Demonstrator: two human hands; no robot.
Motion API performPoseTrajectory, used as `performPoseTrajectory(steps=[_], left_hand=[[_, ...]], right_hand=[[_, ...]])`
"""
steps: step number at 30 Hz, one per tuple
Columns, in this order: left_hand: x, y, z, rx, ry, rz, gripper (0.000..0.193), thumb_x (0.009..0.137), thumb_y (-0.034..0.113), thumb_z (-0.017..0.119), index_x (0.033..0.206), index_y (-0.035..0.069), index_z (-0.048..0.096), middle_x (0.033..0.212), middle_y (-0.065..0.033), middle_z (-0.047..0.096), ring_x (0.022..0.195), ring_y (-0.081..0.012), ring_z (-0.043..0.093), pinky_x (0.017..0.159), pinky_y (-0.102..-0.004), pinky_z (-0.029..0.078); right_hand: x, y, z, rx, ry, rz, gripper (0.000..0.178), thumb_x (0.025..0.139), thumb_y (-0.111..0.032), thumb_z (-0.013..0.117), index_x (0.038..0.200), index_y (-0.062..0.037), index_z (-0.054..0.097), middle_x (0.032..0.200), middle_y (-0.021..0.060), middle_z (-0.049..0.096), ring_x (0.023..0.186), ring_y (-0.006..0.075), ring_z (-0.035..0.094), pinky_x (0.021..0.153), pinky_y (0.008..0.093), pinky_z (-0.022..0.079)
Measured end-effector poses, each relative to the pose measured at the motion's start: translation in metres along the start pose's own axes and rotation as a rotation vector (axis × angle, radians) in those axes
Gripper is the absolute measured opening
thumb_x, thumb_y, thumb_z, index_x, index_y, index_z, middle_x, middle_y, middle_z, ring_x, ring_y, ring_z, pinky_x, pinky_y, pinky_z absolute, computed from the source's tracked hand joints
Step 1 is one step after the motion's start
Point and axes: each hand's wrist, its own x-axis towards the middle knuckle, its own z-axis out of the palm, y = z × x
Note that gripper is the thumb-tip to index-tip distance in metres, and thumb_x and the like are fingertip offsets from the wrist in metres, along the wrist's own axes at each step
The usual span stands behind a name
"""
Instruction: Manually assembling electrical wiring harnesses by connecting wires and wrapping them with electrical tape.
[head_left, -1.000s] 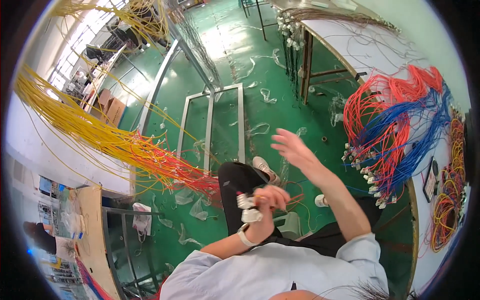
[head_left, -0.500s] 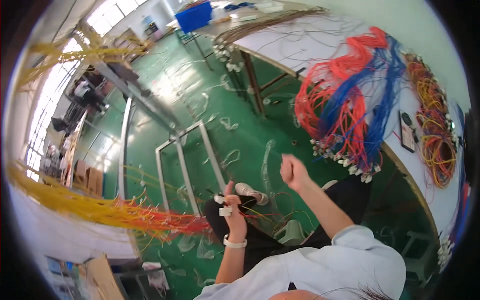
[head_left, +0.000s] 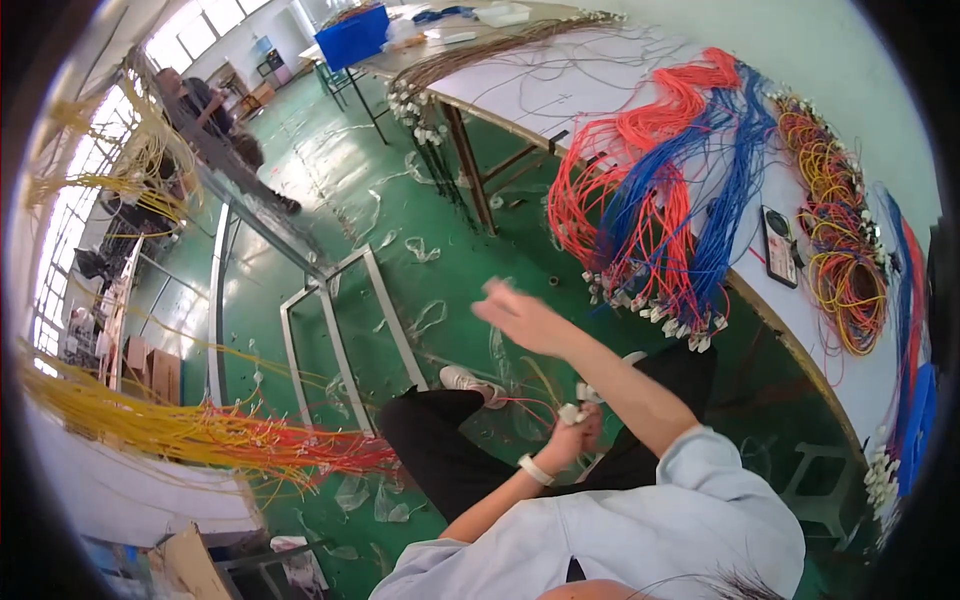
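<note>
My left hand (head_left: 573, 438), with a pale band on its wrist, is closed in front of my lap. White plug connectors (head_left: 571, 414) stick out of its grip, and thin red and yellowish wires trail from them. Held farther forward and crossing to the left of it, my right hand (head_left: 515, 314) is slightly blurred. Its fingers are stretched out, and I see nothing in them. To the right, bundles of red wires (head_left: 640, 125) and blue wires (head_left: 735, 165) hang over the table edge, white connectors at their ends.
The white table (head_left: 600, 85) carries coiled multicoloured wires (head_left: 845, 270) and a phone-like device (head_left: 779, 247). At left are a metal frame (head_left: 340, 350) and a yellow-red wire bundle (head_left: 200, 435). Plastic scraps litter the green floor (head_left: 450, 330). Another person (head_left: 205, 110) stands far left.
My left hand has moved right with the connectors. My right hand has gone left and forward, its fingers straightening from a curl. The whole view has shifted, and a person has come into sight.
</note>
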Motion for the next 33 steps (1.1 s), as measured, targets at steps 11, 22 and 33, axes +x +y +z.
performPoseTrajectory(steps=[11, 22, 33], left_hand=[[-0.04, 0.058, -0.054, 0.825, 0.565, 0.696, 0.037, 0.098, 0.022, 0.047, 0.124, -0.003, 0.048, 0.086, -0.0021, 0.046, 0.081, -0.0132, 0.043, 0.081, -0.0291, 0.038], [-0.009, 0.198, -0.025, 0.163, 0.501, 1.2, 0.023, 0.097, 0.016, 0.044, 0.075, 0.012, 0.044, 0.062, 0.0035, 0.035, 0.051, -0.0061, 0.028, 0.045, -0.0229, 0.024], [-0.013, 0.129, 0.024, 0.707, 0.231, 0.988, 0.026, 0.099, 0.02, 0.04, 0.077, 0.006, 0.04, 0.109, -0.0217, 0.062, 0.107, -0.0267, 0.054, 0.094, -0.0376, 0.04]], right_hand=[[-0.029, 0.05, -0.027, 0.425, 0.074, 0.206, 0.03, 0.092, -0.026, 0.054, 0.075, -0.003, 0.064, 0.046, -0.0044, 0.04, 0.037, 0.0052, 0.032, 0.037, 0.024, 0.021], [-0.314, 0.142, -0.091, 0.198, 0.771, 0.546, 0.032, 0.085, -0.019, 0.054, 0.056, -0.0064, 0.053, 0.051, 0.0014, 0.05, 0.047, 0.0121, 0.047, 0.044, 0.0269, 0.031], [-0.103, 0.034, 0.005, -0.222, 0.382, -0.171, 0.018, 0.087, -0.011, 0.055, 0.101, -0.0043, 0.063, 0.095, 0.0144, 0.062, 0.089, 0.0325, 0.059, 0.079, 0.0394, 0.048]])
